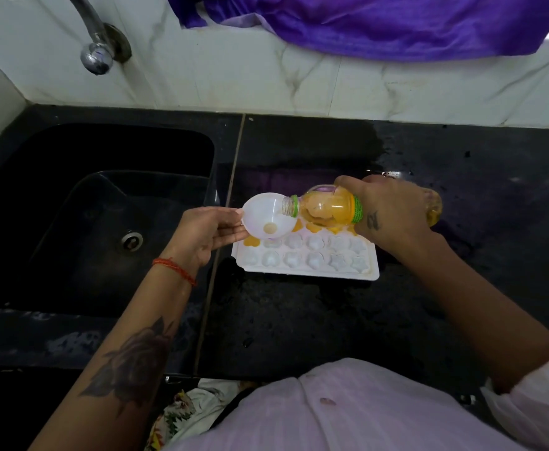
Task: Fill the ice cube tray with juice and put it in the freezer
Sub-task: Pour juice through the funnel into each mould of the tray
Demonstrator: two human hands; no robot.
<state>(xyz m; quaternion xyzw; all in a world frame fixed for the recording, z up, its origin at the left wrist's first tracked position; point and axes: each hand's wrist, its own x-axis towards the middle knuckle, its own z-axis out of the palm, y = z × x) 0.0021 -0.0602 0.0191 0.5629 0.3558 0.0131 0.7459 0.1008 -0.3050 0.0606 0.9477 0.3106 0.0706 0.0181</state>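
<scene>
Black polished stone counter (283, 320), wet and speckled with droplets, runs along the near edge where the person stands in a pale pink shirt (348, 411). Further in, a white plastic ice cube tray (309, 271) with flower-shaped cells lies flat on the counter just right of the seam beside the black sunken sink (88, 222); its far-row cells hold orange juice, the nearer rows look unfilled. Over the tray's far left corner the left hand (208, 232), a red thread at its wrist, pinches the rim of a small white plastic funnel (266, 219) between thumb and nearly straight fingers. The right hand (393, 213) is wrapped round a clear plastic juice bottle with a green label (328, 208), tipped almost level, its open neck resting inside the funnel. Beyond, white marble-look wall tiles (299, 76) rise from the counter's back edge, with a chrome tap (96, 43) above the sink and purple cloth (380, 24) draped along the top.
</scene>
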